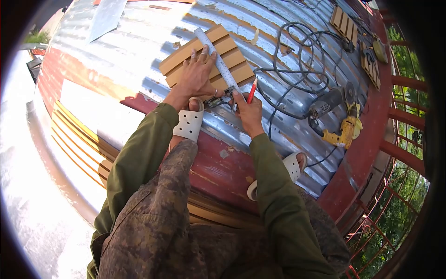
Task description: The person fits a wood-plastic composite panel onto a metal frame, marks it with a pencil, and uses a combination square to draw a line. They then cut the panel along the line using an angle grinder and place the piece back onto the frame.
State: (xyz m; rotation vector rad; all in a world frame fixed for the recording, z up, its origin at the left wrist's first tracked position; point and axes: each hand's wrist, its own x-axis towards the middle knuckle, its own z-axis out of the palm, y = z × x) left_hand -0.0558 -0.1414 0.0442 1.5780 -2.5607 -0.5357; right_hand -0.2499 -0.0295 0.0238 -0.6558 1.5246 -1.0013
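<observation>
A tan grooved panel piece (227, 49) lies on the corrugated metal sheet. Across it runs a metal ruler (220, 63), slanting from upper left to lower right. My left hand (199, 74) rests on the panel with its fingers spread, the fingertips beside the ruler and the thumb near the ruler's lower end. At that lower end, my right hand (248, 109) has its thumb against the ruler and its fingers closed round a red pencil (252, 90), whose tip points up. A small dark tool (216, 101) lies below the panel, partly hidden by my hands.
Right of my hands are a coiled black cable (302, 72), a grey angle grinder (327, 102) and a yellow power tool (344, 130). More grooved pieces (344, 24) lie at upper right. A red railing (404, 118) borders the right side. Long tan boards (81, 144) lie at left.
</observation>
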